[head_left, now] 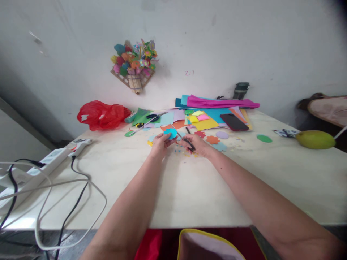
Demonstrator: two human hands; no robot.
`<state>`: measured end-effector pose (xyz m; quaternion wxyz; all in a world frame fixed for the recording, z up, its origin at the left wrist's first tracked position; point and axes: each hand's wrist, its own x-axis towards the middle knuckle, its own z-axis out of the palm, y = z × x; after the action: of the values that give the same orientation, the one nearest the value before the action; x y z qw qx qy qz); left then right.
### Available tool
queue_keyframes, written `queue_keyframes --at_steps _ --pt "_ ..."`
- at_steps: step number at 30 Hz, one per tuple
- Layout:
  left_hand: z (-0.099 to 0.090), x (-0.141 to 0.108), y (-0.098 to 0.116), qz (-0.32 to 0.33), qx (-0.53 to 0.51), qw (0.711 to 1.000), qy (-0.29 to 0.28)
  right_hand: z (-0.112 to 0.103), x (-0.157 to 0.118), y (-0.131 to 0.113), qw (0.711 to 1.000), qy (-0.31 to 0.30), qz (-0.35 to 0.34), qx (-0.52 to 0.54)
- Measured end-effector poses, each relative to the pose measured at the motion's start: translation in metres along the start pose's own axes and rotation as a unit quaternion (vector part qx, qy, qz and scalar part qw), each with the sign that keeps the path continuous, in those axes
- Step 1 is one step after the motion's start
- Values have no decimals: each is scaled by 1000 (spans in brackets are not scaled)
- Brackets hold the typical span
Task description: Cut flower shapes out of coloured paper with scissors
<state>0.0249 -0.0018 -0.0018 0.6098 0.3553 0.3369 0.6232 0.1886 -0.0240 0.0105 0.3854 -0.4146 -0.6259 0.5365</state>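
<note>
Between the fingers of my left hand (160,146) is a bright blue flower cutout (170,134) with a scalloped edge. My right hand (198,145) grips black-handled scissors (189,144), their blades pointing up and left beside the blue flower. Whether the blades touch the flower I cannot tell. Just right of the hands lie a red flower cutout (200,134), an orange flower cutout (213,139) and a light blue one (220,146). Small scraps (187,154) are scattered below the hands.
Coloured sheets (207,124) and a phone (234,122) lie behind, with a second pair of scissors (156,117). A red plastic bag (103,115) sits at back left. Power strips (51,159) with loose cables line the left. A yellow-green fruit (315,139) lies far right.
</note>
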Motion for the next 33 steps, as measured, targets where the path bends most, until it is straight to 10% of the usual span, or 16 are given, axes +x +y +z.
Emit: queue_keyframes --at_steps 33 --pt "-3 0 2 36 16 999 20 3 -3 -6 999 -19 22 15"
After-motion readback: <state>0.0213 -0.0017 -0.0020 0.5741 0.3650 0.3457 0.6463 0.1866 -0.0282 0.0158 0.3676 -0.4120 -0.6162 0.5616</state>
